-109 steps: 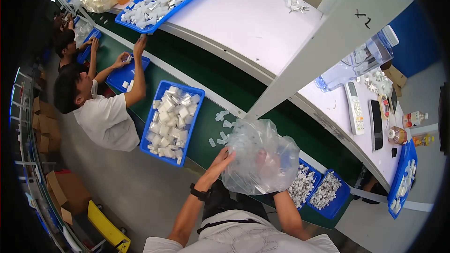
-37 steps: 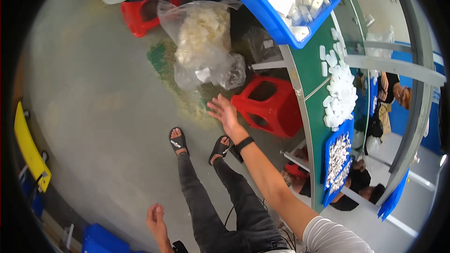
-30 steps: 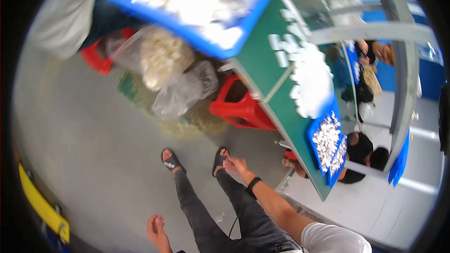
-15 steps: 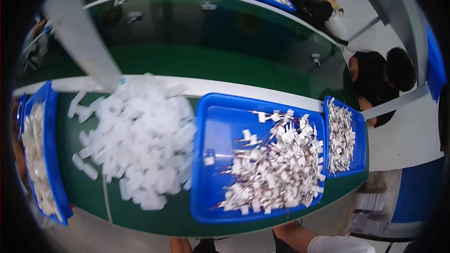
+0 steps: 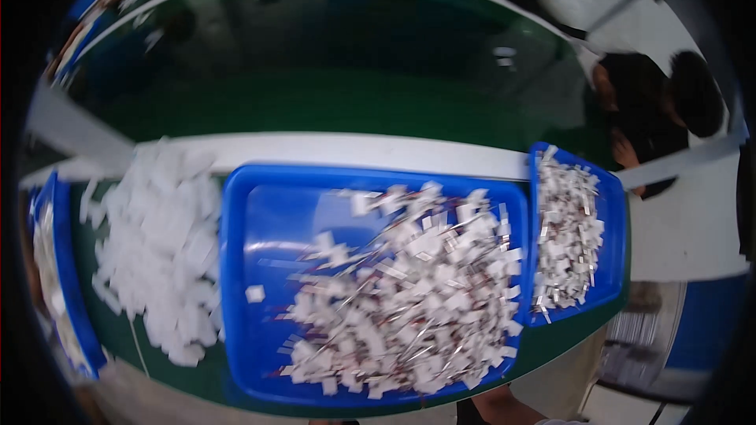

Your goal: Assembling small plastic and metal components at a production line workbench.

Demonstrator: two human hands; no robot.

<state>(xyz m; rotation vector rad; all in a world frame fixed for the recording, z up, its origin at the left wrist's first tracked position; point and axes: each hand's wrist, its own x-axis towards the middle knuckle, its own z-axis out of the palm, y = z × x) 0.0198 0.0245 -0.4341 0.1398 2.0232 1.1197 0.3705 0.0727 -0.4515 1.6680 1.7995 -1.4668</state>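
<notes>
Your view looks straight down on a large blue tray [image 5: 260,283] sitting on a green table [image 5: 354,86], and everything here is placed from that tray. Inside it, a heap of small white tagged pieces [image 5: 409,299] with thin metal-looking wires fills the right and lower part, while the tray's left part is mostly bare blue, with one stray white piece [image 5: 254,293] lying alone near its left wall. Just to the left of the tray, directly on the green surface, lies a loose pile of white packets [image 5: 157,252], its edge close against the tray's left wall. Further left, at the rim of your view, a second blue bin [image 5: 67,299] holds pale pieces. Touching the tray's right wall is a smaller blue tray [image 5: 614,228], also loaded with the same sort of white wired pieces [image 5: 563,236]. Beyond the tray's far wall runs a white strip [image 5: 354,149], and past it the darker green of the table.

Neither of your hands shows. Only a bit of bare arm [image 5: 500,408] comes up from the lower edge below the tray's near right corner, so you cannot tell how your fingers are set or whether they hold anything.

Off to the far right of the tray, another person with dark hair [image 5: 669,102] sits across the table. The whole picture is blurred
</notes>
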